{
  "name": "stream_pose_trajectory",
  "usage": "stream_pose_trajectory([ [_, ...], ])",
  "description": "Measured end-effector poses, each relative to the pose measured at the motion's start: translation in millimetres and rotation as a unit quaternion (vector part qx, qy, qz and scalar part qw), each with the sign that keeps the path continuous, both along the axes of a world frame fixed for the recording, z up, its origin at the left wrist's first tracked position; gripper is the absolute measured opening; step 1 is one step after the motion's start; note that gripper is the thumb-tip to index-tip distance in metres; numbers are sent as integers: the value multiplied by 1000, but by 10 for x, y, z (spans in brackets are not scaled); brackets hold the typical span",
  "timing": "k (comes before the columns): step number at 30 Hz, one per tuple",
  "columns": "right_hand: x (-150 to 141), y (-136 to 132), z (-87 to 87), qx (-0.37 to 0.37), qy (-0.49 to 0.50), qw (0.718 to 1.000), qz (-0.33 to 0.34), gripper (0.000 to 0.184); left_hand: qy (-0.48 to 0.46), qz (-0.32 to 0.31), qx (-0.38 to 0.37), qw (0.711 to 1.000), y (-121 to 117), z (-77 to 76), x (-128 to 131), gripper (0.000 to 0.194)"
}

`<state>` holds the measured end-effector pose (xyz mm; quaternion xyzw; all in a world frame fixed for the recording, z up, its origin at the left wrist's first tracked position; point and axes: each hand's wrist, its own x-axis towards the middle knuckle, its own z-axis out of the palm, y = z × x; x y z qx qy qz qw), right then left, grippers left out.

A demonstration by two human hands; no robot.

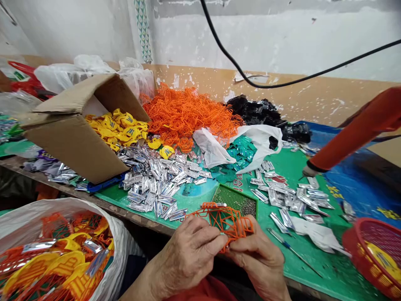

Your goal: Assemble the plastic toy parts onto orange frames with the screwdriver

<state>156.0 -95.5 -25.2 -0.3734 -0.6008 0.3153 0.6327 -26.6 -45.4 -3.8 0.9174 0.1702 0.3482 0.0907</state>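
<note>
Okay so, left hand and right hand both half-curled, fingers pinching a tangled orange plastic lattice piece between them, with a green mesh tray just past at 12 o'clock, a small screwdriver at 3 o'clock, and a stuffed white sack at 9.

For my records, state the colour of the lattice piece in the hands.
The lattice piece is orange; head view shows it best.

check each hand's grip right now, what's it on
left hand: closed, holding the orange plastic lattice piece
right hand: closed, holding the same piece from the other side
</note>
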Motion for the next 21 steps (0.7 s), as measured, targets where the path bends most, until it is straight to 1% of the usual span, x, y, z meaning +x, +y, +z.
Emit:
stream_pose_trajectory([
  [5,-3,3,-30,6,-9,1000,-1,15,-19,13,21,1000,8,-4,24,31],
  [11,-9,-12,-72,16,-8,1000,-6,14,-51,19,36,998,1,5,61,24],
  [21,-18,-35,-85,24,4,1000,-15,16,-61,30,46,997,-10,17,86,19],
])
